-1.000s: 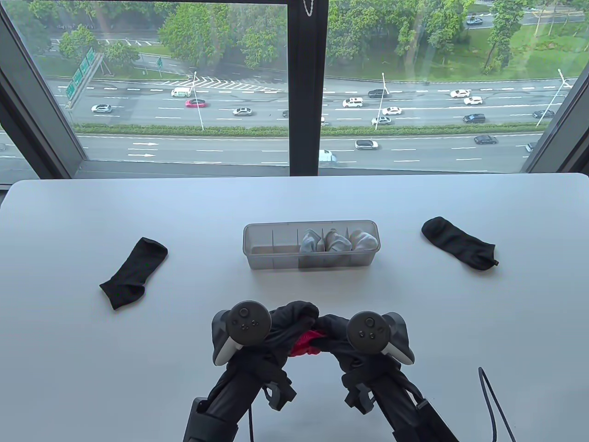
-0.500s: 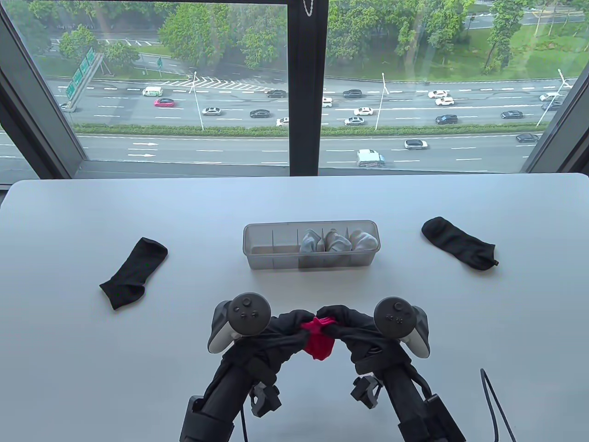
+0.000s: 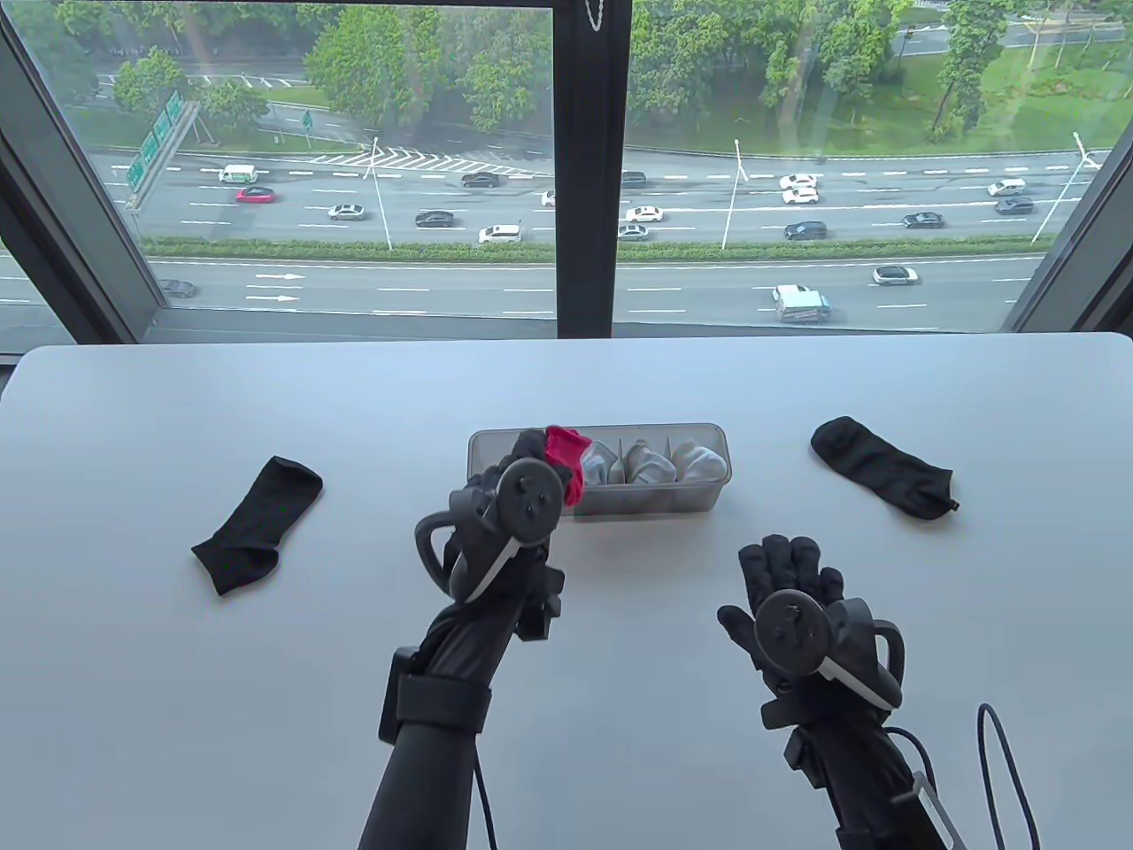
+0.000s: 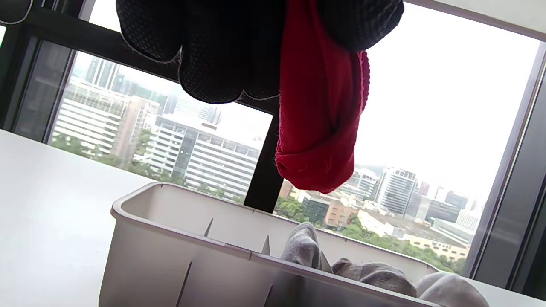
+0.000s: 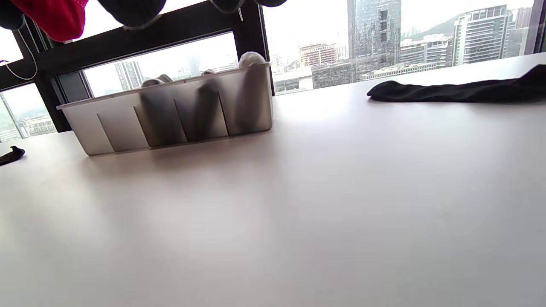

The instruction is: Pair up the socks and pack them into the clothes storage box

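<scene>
My left hand [image 3: 531, 460] grips a rolled red sock pair [image 3: 566, 453] and holds it over the left part of the clear storage box [image 3: 699, 431]. In the left wrist view the red sock pair [image 4: 318, 128] hangs from my fingers [image 4: 213, 64] above the box [image 4: 170, 238], clear of its rim. Three grey sock bundles [image 3: 646, 462] fill the box's right compartments. My right hand [image 3: 783, 575] hovers flat and empty over the table, fingers spread. One black sock [image 3: 257, 524] lies at the left, another black sock [image 3: 885, 467] at the right.
The white table [image 3: 177, 708] ends at a large window behind the box. A black cable [image 3: 1000, 761] loops near my right forearm at the table's front right.
Both hands held the red pair near the front edge. The right hand let go and drew back to the right. The left hand carried the pair forward and up over the box.
</scene>
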